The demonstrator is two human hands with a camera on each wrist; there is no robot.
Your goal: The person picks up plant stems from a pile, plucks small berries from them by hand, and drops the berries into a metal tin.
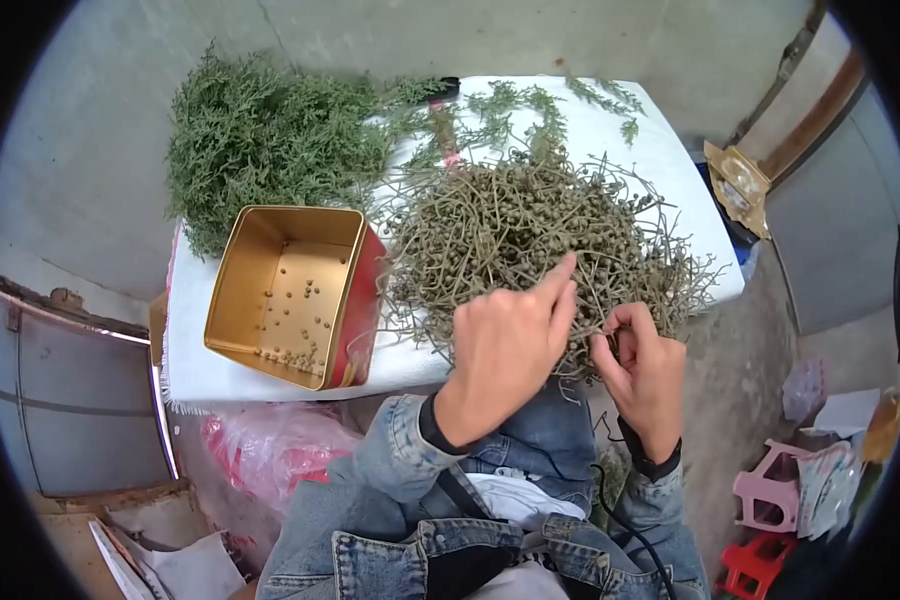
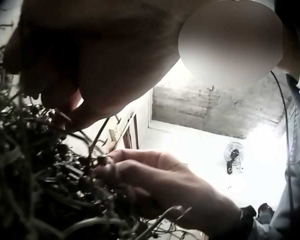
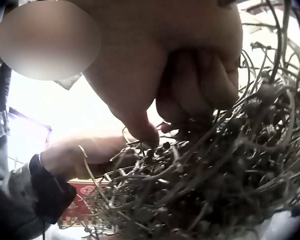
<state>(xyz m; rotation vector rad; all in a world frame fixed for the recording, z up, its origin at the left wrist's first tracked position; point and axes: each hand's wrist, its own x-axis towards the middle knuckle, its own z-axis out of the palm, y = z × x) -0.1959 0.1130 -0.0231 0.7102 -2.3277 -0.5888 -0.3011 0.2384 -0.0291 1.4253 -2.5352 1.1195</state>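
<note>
A tangled heap of dry, thin stems with small round pods (image 1: 510, 220) lies on the white cloth. My left hand (image 1: 510, 335) is at the heap's near side, index finger stretched out over the stems. Its other fingertips are partly hidden, and I cannot tell whether they grip a stem. To its right, my right hand (image 1: 645, 365) pinches a thin stem between thumb and forefinger at the heap's near edge. The left wrist view shows that right hand (image 2: 165, 182) close beneath the left one. A square tin (image 1: 365, 300), gold inside and red outside, holds scattered round pods.
Leafy green sprigs (image 1: 270, 140) are piled at the table's back left, with loose ones along the far edge. The white cloth (image 1: 670, 130) covers the table. Pink plastic bags (image 1: 280, 445) lie below in front. Pink (image 1: 770, 485) and red stools (image 1: 760, 565) stand at lower right.
</note>
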